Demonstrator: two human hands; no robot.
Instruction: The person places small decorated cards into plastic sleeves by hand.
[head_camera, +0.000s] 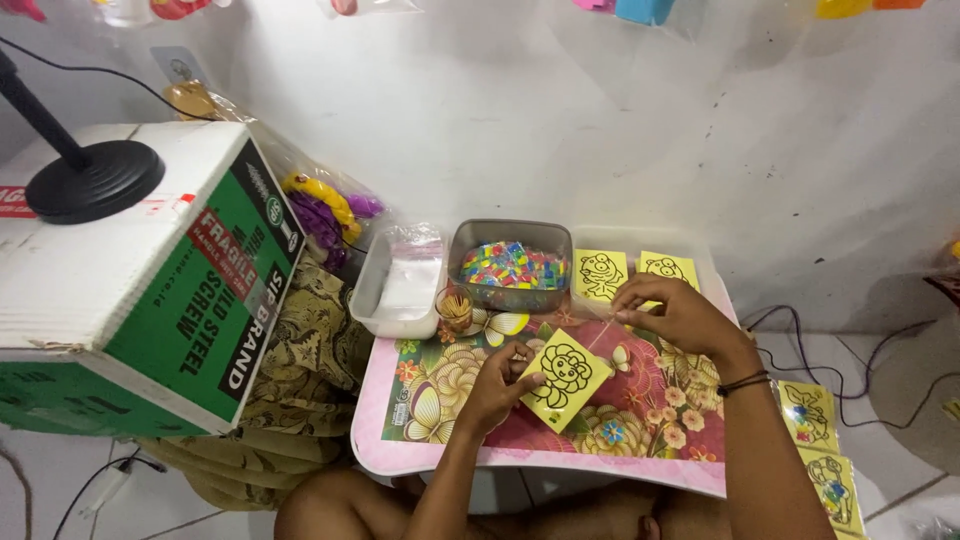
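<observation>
- Left hand (497, 385) closed on the edge of a yellow card (565, 378) with a black-outline flower-face drawing; thumb and fingers pinch its left corner, card lies tilted on the worktop (420, 455), likely pinned so it stays put while being worked.
- Right hand (672, 312) closed in a pinch just above and right of the card; a thin pale stick (600, 336) seems to run from the fingers down toward the card's upper edge. Too thin to tell what the tip touches.
- Dark band on the right wrist (745, 382).
- Worktop is a small pink-rimmed tray table with a floral and butterfly print; sits over the person's lap, close reach.
- Behind the hands: grey tub (510, 265) full of small multicoloured pieces, centred at the back, within reach of both hands.
- Small cup of sticks (455, 308) just left of the tub's front corner.
- Clear empty-looking container (400, 285) to the tub's left.
- Two more yellow outline cards (633, 272) stand in a clear tray right of the tub.
- Further cards (820, 450), some coloured, lie on the floor at right, apart from the blank ones.
- Cardboard box (150, 290) at left, black round stand base (95, 180) on top.
</observation>
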